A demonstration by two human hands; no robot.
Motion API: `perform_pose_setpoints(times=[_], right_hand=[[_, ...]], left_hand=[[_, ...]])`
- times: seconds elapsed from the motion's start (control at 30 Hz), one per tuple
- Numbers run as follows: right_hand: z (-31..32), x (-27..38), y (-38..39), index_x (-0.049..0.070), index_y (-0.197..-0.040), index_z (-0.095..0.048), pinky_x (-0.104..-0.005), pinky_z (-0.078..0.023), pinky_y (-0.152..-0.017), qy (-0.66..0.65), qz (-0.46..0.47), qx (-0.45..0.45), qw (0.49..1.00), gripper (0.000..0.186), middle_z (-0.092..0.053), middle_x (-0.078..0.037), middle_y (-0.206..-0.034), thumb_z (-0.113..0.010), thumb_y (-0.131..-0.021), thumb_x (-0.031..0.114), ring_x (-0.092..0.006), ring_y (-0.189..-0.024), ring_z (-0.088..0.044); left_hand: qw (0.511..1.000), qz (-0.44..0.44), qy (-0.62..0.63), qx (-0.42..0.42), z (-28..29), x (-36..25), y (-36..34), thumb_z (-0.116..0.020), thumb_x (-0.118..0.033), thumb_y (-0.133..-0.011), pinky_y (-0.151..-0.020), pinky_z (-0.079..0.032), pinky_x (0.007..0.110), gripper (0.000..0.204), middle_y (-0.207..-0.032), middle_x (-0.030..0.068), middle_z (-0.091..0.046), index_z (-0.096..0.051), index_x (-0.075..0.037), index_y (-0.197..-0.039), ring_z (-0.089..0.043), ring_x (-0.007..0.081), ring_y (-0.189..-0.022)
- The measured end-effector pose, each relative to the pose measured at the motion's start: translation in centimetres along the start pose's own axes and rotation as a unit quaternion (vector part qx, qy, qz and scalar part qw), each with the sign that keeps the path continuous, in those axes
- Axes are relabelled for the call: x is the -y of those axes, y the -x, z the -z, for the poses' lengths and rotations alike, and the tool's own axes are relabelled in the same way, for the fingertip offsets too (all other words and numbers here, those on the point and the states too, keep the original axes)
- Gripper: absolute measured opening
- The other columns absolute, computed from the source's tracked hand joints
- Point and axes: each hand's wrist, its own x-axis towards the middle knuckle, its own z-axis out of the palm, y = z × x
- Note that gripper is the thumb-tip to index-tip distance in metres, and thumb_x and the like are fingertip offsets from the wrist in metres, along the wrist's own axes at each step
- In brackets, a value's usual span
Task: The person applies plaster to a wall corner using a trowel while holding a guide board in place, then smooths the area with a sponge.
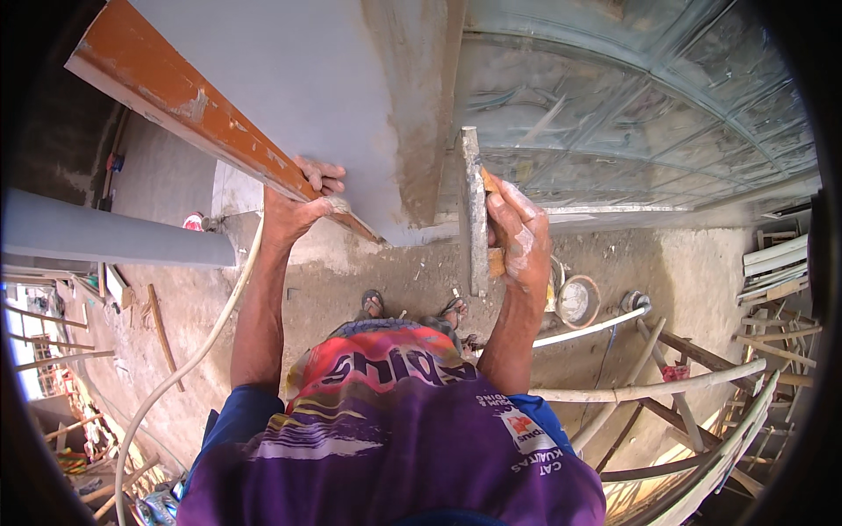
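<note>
The right hand (522,228), right of centre, grips a plastering float (474,219), its long axis running up the frame. The left hand (298,206), left of centre, wraps the lower end of an orange board (184,96) slanting to the upper left. Just left of the float stands a grey column (351,88) with a brown-smeared edge, nearer the right hand; whether they touch I cannot tell. Beyond lie dusty floor (412,263), a bucket (577,301) right of centre, and glazed panels (596,105) upper right.

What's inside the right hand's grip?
Two orange-brown parts of a handle show against the grey float; the right hand covers its middle, so that part can't be seen.
</note>
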Motion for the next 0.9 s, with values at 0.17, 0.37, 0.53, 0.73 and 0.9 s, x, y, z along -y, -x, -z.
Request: perform_pose_setpoints(times=[0.17,0.37,0.53,0.73,0.9], right_hand=[[-0.3,-1.6,-0.4,-0.001,-0.115,-0.061,-0.0210,-0.033,-0.051,-0.010,-0.037,0.009,0.999,0.036,-0.049,0.003,-0.066,-0.056,-0.088,0.021,-0.0055,-0.056,-0.041],[-1.3,0.7,-0.5,-0.002,-0.115,-0.061,-0.0212,-0.033,-0.050,0.000,0.010,0.013,1.000,0.035,-0.049,0.002,-0.066,-0.055,-0.088,0.021,-0.0056,-0.055,-0.041],[-1.9,2.7,-0.7,-0.003,-0.113,-0.061,-0.0211,-0.033,-0.050,-0.003,0.035,0.016,0.999,0.036,-0.049,0.002,-0.066,-0.056,-0.088,0.023,-0.0056,-0.054,-0.041],[-2.0,4.4,-0.7,-0.003,-0.113,-0.062,-0.0208,-0.033,-0.050,0.003,0.056,0.027,0.998,0.036,-0.049,0.002,-0.066,-0.055,-0.089,0.022,-0.0056,-0.055,-0.041],[-2.6,7.1,0.3,-0.003,-0.115,-0.061,-0.0203,-0.031,-0.049,-0.024,0.080,0.008,0.996,0.035,-0.050,0.002,-0.066,-0.055,-0.088,0.019,-0.0050,-0.054,-0.040]], left_hand=[[1.000,-0.005,0.019,-0.006,-0.2,0.2,-0.1,-0.081,-0.005,-0.064,-0.072,-0.055,0.033,0.037,-0.099,0.0195,-0.063,-0.048,-0.008,-0.081,-0.065,0.0232,-0.084],[1.000,0.000,0.027,-0.005,-0.3,0.1,0.0,-0.079,-0.004,-0.064,-0.072,-0.055,0.034,0.036,-0.097,0.0198,-0.063,-0.048,-0.007,-0.081,-0.065,0.0236,-0.084],[1.000,0.004,0.030,-0.006,-0.4,0.0,0.1,-0.080,-0.004,-0.064,-0.072,-0.055,0.034,0.036,-0.097,0.0201,-0.063,-0.048,-0.007,-0.082,-0.065,0.0238,-0.084],[1.000,0.004,0.025,-0.006,-0.4,0.0,-0.1,-0.081,-0.008,-0.065,-0.073,-0.055,0.033,0.037,-0.096,0.0197,-0.063,-0.048,-0.008,-0.082,-0.065,0.0233,-0.084],[1.000,0.011,0.014,-0.009,-0.2,0.2,0.0,-0.081,-0.008,-0.065,-0.073,-0.055,0.034,0.038,-0.096,0.0200,-0.063,-0.048,-0.008,-0.082,-0.065,0.0233,-0.083]])
